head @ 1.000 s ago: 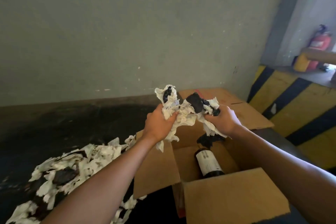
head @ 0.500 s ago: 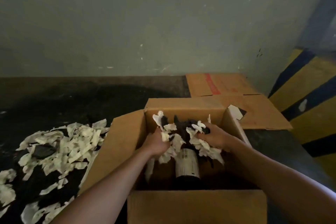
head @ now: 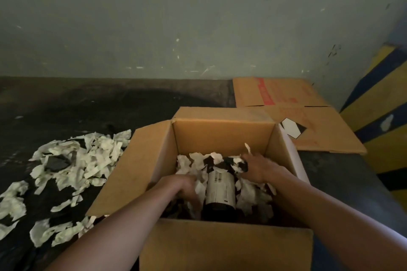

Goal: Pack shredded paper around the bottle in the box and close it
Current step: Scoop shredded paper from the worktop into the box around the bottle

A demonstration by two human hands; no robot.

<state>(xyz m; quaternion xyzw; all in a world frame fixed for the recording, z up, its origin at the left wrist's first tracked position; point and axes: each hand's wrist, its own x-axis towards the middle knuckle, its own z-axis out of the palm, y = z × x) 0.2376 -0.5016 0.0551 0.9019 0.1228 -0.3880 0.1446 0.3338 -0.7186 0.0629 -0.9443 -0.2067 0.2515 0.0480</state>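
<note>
Down in the open box (head: 222,136) lies a dark bottle (head: 220,193) with a pale label, its base toward the camera and its neck pointing at the far wall of the box, where torn paper (head: 198,165) covers it. White and black scraps are heaped over the neck and shoulder and tucked along both sides of the bottle; the label and base are still bare. Both hands are inside the box. The left hand (head: 184,187) sits just left of the bottle, knuckles up, fingers curled down into the scraps beside the label; it is blurred, so whether it pinches any paper or only presses on it cannot be told. The right hand (head: 257,169) lies to the right of the bottle's shoulder, palm down, fingers spread and resting on the paper there, with one white strip standing up just beyond its fingertips. All four flaps of the box stand open: the left flap leans outward, the near flap hangs toward the camera, the far flap tips back, and the right flap shows only as a thin pale edge. On the dark floor (head: 77,105) to the left of the box, a loose pile (head: 83,160) of more pale scraps spreads out, with a few dark pieces mixed in. Behind and to the right of the box, flat cardboard (head: 308,121) with red print lies against a grey-green wall (head: 176,17), next to a yellow and blue striped barrier (head: 383,116).
</note>
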